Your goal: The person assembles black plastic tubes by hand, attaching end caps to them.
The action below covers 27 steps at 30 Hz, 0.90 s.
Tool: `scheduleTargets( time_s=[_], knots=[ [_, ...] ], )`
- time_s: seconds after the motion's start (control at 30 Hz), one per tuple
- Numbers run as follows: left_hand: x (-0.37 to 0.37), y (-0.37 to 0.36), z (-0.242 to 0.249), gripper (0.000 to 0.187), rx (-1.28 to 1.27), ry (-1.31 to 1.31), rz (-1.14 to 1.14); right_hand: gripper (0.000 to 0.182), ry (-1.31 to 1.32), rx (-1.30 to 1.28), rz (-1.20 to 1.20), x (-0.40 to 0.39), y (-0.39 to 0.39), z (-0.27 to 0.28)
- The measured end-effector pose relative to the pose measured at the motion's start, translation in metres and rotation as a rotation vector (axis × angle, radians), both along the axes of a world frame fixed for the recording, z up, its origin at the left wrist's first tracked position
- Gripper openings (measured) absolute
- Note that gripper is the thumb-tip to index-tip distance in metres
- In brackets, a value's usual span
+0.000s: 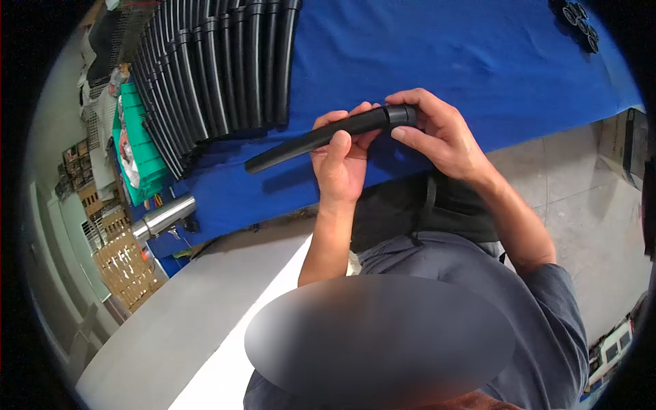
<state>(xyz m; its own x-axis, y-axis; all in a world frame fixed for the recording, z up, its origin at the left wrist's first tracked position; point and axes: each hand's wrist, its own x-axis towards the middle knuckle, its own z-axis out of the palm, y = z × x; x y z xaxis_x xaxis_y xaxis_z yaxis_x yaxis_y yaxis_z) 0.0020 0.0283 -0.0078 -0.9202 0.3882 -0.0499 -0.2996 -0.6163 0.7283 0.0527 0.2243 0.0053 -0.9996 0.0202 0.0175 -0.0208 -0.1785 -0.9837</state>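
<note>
Hands meet on one black plastic nozzle (321, 139), a long tapered tube held in the air just above the near edge of the blue-covered table (437, 61). The left hand (339, 167) is wrapped around the tube's middle, thumb over the top and fingers curled beneath, closed firmly on it. The right hand (441, 133) is closed on the thick round collar end (400, 115), thumb and fingertips pinching around the rim.

Judging from this hold, the work is at the collar, so the left hand should stay a steady clamp while the right does the fine turning or pressing; keeping the tube level and close to the body helps control. The thin tip points away to the left and is free, so any twist should be gentle to avoid flexing it.

Further back on the cloth lies a row of similar black nozzles (212, 68), packed side by side. Small black round parts (581, 24) sit at the far right corner. A metal flask (164, 217) stands off the table's left end.
</note>
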Motion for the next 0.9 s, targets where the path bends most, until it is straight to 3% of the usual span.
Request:
scheduleTargets(
  time_s=[0.17, 0.27, 0.37, 0.9],
  knots=[
    [-0.001, -0.004, -0.001, 0.028, -0.048, -0.013, -0.027, 0.038, -0.009, 0.038, -0.002, 0.001, 0.002, -0.005],
    [0.001, -0.001, 0.002, 0.028, -0.057, 0.01, -0.012, 0.037, 0.14, 0.247, -0.06, -0.001, 0.003, -0.001],
    [0.002, -0.001, 0.0, 0.028, -0.071, 0.002, -0.009, 0.036, 0.104, 0.35, -0.027, 0.001, 0.006, 0.012],
    [0.004, 0.0, 0.009, 0.022, -0.114, -0.095, 0.044, 0.036, 0.201, 0.457, 0.0, -0.002, 0.006, 0.007]
  ],
)
